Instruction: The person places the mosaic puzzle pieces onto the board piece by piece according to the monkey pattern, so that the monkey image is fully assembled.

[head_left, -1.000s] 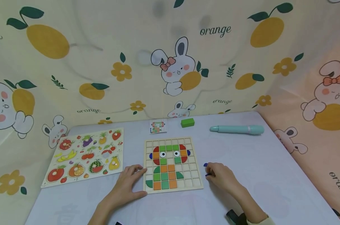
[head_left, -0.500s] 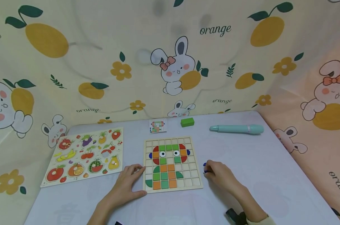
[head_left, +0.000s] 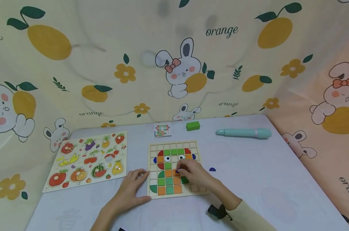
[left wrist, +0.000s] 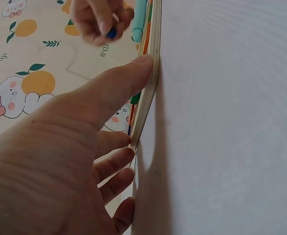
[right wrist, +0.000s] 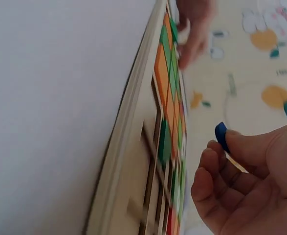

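A wooden grid board (head_left: 197,190) lies on the table, with coloured square and rounded tiles (head_left: 169,181) set in its cells. My left hand (head_left: 130,189) rests against it, fingers touching the left edge and thumb at the lower left corner. Over the board's right part, my right hand (head_left: 195,173) pinches a small blue tile (right wrist: 222,137) between thumb and index finger. The right wrist view shows that tile held clear of the board surface. A blue half-round tile (head_left: 212,169) lies on the table just right of the board. My right hand hides some cells.
A fruit puzzle board (head_left: 89,160) lies to the left. Along the back are a small pattern card (head_left: 162,130), a green block (head_left: 193,126) and a mint-coloured pen-shaped object (head_left: 243,133). A printed cloth (head_left: 145,38) hangs behind the table.
My right hand has moved left from beside the board to over it, carrying one blue tile. The other blue tile stays on the table. My left hand has held its place.
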`<action>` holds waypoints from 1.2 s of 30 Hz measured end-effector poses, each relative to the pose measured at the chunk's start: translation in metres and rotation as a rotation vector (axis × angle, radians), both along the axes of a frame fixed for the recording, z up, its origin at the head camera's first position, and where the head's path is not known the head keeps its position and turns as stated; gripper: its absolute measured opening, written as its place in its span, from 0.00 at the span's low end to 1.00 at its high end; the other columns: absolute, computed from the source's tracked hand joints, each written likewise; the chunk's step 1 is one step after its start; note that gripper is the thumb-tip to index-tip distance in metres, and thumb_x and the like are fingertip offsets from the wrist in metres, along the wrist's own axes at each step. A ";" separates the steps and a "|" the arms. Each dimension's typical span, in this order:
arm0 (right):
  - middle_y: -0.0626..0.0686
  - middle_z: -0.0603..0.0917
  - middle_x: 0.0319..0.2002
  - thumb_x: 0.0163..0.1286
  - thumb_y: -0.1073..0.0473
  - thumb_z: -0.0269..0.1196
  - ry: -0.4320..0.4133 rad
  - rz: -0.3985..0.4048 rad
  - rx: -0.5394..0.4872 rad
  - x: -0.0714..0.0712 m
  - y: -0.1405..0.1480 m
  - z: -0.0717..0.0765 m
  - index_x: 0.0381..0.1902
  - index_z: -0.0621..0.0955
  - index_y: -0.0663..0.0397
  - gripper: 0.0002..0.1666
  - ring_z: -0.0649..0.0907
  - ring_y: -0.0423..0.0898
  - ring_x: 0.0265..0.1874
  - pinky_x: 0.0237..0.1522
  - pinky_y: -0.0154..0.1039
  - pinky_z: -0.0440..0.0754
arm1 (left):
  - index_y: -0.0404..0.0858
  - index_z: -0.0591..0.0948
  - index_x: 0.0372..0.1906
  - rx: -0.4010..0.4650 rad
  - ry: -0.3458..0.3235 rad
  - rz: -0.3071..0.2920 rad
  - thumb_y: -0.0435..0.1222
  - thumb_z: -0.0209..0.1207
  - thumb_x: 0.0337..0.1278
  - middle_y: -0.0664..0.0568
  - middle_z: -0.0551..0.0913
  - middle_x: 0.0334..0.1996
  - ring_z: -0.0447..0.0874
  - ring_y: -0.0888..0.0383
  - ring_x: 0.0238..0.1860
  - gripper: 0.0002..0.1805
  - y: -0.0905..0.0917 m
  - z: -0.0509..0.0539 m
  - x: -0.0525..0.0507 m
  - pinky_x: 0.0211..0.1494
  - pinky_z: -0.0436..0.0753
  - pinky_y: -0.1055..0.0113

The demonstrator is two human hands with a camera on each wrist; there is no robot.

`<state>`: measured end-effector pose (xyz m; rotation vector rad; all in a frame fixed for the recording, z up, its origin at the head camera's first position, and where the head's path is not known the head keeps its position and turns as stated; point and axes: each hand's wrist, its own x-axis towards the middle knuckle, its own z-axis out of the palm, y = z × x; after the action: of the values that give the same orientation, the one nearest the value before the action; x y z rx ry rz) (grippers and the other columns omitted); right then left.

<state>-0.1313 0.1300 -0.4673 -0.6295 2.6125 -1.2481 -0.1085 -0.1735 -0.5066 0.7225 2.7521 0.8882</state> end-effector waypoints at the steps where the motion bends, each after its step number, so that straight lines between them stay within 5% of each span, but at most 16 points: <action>1: 0.46 0.82 0.35 0.73 0.65 0.61 -0.003 0.020 0.013 -0.002 -0.007 0.000 0.39 0.81 0.54 0.03 0.77 0.41 0.33 0.38 0.34 0.78 | 0.42 0.69 0.73 0.001 0.002 0.000 0.62 0.71 0.44 0.53 0.67 0.67 0.60 0.51 0.66 0.52 0.000 0.000 0.000 0.66 0.62 0.44; 9: 0.44 0.84 0.38 0.72 0.65 0.62 0.001 0.166 0.107 -0.013 -0.054 0.002 0.43 0.85 0.53 0.06 0.78 0.37 0.37 0.48 0.33 0.78 | 0.42 0.69 0.73 0.001 0.008 0.002 0.63 0.70 0.44 0.52 0.67 0.68 0.61 0.51 0.66 0.52 -0.001 0.001 0.001 0.65 0.64 0.44; 13: 0.42 0.82 0.34 0.70 0.66 0.64 0.001 0.189 0.140 -0.014 -0.073 0.000 0.43 0.84 0.53 0.06 0.76 0.36 0.33 0.41 0.30 0.77 | 0.41 0.69 0.73 -0.001 0.006 -0.002 0.63 0.70 0.44 0.53 0.67 0.68 0.61 0.51 0.66 0.52 -0.002 0.002 0.002 0.65 0.64 0.44; 17: 0.40 0.77 0.29 0.68 0.65 0.66 -0.004 0.184 0.140 -0.014 -0.086 -0.002 0.40 0.82 0.53 0.04 0.74 0.37 0.29 0.34 0.28 0.74 | 0.40 0.69 0.73 0.006 0.009 -0.005 0.62 0.70 0.45 0.53 0.67 0.67 0.60 0.51 0.66 0.52 -0.002 0.001 0.001 0.65 0.63 0.44; 25: 0.41 0.77 0.27 0.69 0.66 0.65 -0.022 0.086 0.096 -0.020 -0.083 -0.006 0.37 0.82 0.54 0.03 0.74 0.39 0.28 0.34 0.30 0.75 | 0.41 0.68 0.74 0.002 0.017 -0.018 0.64 0.68 0.46 0.53 0.67 0.68 0.60 0.51 0.66 0.52 -0.002 -0.001 0.000 0.65 0.63 0.44; 36: 0.38 0.76 0.25 0.67 0.64 0.67 0.034 0.151 0.166 -0.012 -0.094 -0.006 0.38 0.84 0.52 0.03 0.73 0.35 0.26 0.30 0.28 0.72 | 0.42 0.68 0.74 0.014 0.022 -0.017 0.61 0.70 0.46 0.53 0.67 0.67 0.61 0.51 0.66 0.52 -0.001 0.001 0.000 0.65 0.63 0.43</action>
<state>-0.1437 0.0355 -0.4729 -0.8058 2.6048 -0.9740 -0.1082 -0.1747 -0.5060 0.7613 2.7570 0.9019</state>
